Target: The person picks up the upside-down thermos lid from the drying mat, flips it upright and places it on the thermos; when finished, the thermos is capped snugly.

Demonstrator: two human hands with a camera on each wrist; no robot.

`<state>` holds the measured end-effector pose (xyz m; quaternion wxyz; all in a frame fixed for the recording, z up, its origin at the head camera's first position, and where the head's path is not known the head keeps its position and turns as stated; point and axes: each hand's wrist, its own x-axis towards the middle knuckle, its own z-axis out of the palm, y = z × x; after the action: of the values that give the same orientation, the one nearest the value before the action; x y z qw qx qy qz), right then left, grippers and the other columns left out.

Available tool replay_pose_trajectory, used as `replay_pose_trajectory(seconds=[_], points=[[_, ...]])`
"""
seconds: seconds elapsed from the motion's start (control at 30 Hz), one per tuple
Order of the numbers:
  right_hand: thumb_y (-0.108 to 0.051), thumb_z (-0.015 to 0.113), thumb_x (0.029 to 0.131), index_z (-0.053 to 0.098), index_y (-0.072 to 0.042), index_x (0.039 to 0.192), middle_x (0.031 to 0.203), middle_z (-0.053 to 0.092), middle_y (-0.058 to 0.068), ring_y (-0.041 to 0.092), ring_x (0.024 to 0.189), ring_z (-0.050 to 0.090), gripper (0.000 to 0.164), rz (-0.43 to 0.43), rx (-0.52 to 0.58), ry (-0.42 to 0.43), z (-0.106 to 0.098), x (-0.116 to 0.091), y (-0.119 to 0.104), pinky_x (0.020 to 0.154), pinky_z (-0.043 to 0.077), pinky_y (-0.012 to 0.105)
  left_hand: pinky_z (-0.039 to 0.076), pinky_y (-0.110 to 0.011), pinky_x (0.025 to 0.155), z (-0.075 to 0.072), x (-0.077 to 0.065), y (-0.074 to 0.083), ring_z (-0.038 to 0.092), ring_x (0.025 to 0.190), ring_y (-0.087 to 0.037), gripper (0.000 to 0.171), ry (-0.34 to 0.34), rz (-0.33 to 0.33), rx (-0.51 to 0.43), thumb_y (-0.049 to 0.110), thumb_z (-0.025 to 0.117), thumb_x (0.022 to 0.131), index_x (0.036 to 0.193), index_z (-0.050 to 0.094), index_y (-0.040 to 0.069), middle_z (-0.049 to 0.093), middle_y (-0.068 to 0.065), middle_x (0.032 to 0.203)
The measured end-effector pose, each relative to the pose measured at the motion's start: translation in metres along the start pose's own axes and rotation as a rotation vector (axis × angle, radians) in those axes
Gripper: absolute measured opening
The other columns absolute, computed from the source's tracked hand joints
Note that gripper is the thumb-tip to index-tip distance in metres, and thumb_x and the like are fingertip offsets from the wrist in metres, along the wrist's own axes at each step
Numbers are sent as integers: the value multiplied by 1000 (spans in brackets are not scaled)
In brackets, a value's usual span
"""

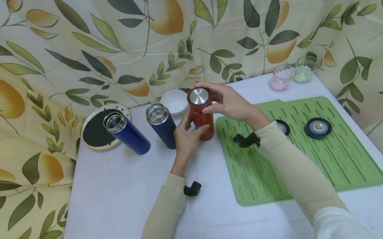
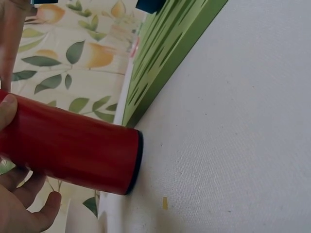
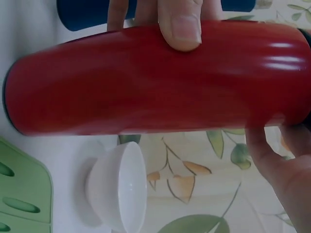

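Observation:
A red thermos bottle (image 1: 203,128) stands on the white table in front of me, its silver-topped lid (image 1: 199,96) in place. My left hand (image 1: 185,138) grips the bottle's body from the left side, thumb across the front. Around the top, my right hand (image 1: 230,101) holds the lid with thumb and fingers. In the right wrist view the red bottle (image 3: 141,87) fills the middle, with a thumb pressed on its wall. The left wrist view has the bottle's dark base (image 2: 136,162) at the tabletop. Just left stands a dark blue bottle (image 1: 163,127) without its lid.
Further left leans a brighter blue lidless bottle (image 1: 129,134) beside a round dark plate (image 1: 91,132). Behind stands a white bowl (image 1: 175,102). Two dark lids, one a round lid (image 1: 318,128), lie on the green mat (image 1: 261,174). Pink (image 1: 281,77) and green glasses (image 1: 305,71) stand at the back right.

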<state>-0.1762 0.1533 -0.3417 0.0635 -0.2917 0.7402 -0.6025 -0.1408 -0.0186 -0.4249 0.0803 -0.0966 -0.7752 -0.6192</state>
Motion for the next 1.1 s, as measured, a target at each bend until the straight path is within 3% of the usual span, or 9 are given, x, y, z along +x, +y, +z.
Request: replay_pose_trajectory(seconds=[0.43, 0.5, 0.63, 0.73, 0.93, 1.1], points=[[-5, 72, 78, 40, -8, 136, 132, 46, 7, 20, 117, 49, 66, 45, -103, 237, 23, -8, -5, 99, 38, 34, 43, -40, 92, 1, -1, 5, 51, 116, -18, 71, 10, 3, 12, 12, 77, 74, 137, 44, 14, 53, -5, 129], [-10, 73, 78, 41, -11, 135, 132, 47, 2, 15, 117, 49, 66, 23, -145, 271, 25, -8, 4, 98, 38, 32, 43, -41, 92, 1, -1, 5, 52, 116, -19, 71, 13, 6, 12, 12, 77, 74, 137, 44, 14, 54, -5, 129], [-9, 74, 77, 41, -7, 134, 133, 46, 5, 15, 118, 48, 65, -10, -211, 322, 32, -9, 0, 98, 39, 32, 43, -39, 92, 1, -1, 5, 52, 115, -18, 72, 18, 3, 13, 13, 77, 73, 137, 44, 14, 54, -5, 129], [-3, 71, 78, 41, -2, 133, 132, 46, 12, 20, 117, 49, 63, -15, -199, 312, 33, -11, -9, 97, 39, 35, 43, -39, 92, 2, -1, 4, 52, 116, -17, 72, 16, 0, 4, 13, 77, 74, 137, 43, 15, 53, -4, 129], [-1, 68, 81, 40, -2, 135, 131, 46, 13, 24, 116, 50, 61, 0, -89, 217, 22, -9, -6, 99, 38, 37, 43, -41, 92, 2, -1, 1, 52, 116, -18, 72, 15, 11, -7, 11, 77, 74, 138, 43, 16, 54, -5, 129], [-2, 68, 81, 40, -4, 136, 131, 46, 12, 22, 116, 50, 62, 44, -164, 158, 18, -7, -13, 98, 38, 36, 43, -40, 92, 1, 0, 0, 52, 116, -18, 72, 9, 13, -3, 12, 76, 74, 138, 43, 17, 54, -4, 129]])
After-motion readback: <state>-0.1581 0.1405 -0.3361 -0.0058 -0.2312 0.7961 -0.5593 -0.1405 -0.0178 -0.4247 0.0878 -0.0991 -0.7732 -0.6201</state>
